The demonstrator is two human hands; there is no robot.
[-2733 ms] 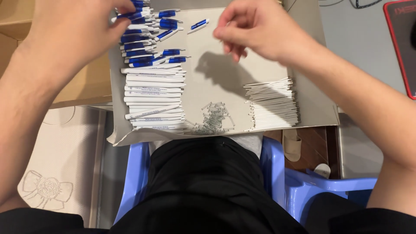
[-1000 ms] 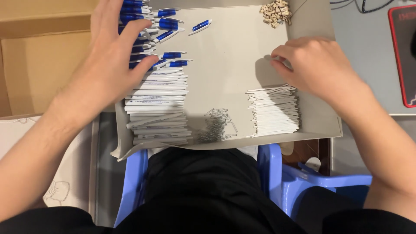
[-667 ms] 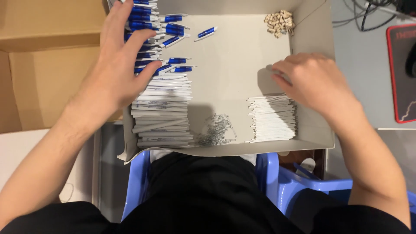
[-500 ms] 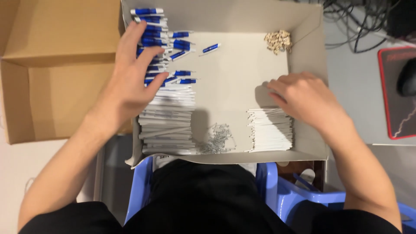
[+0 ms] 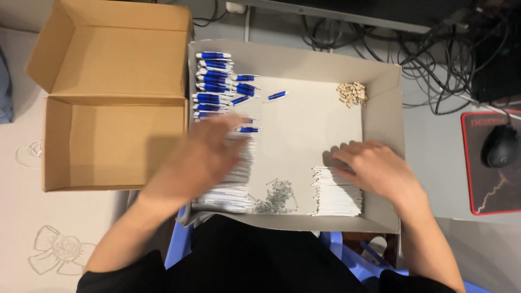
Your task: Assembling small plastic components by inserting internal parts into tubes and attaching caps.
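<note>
The pile of white and blue pens (image 5: 222,97) is lying along the left wall of the shallow grey cardboard tray (image 5: 386,103), which is sitting on the person's lap. The blue-capped pieces are showing at the far end and the white barrels (image 5: 230,190) are stacked at the near end. The left hand (image 5: 203,157) is hovering over the middle of that pile, palm down — it is blurred, so I cannot tell how far its fingers are spread or whether it is holding a pen. The right hand (image 5: 377,171) is resting palm down with loosely spread fingers on the far end of a smaller stack of white tubes (image 5: 334,192) in the near right corner of the tray; it is touching them, and no grip is showing.

Between the 2 stacks, near the front wall, a small heap of metal springs (image 5: 277,196) is lying. A little cluster of tan bits (image 5: 351,93) is sitting in the far right corner, and 1 loose blue piece (image 5: 277,96) is lying apart on the tray floor.

An open brown cardboard box (image 5: 108,97) is standing just left of the tray. To the right, on the worktop, a black mouse (image 5: 500,145) is sitting on a red-edged mat (image 5: 477,179), with tangled cables (image 5: 434,49) behind.
</note>
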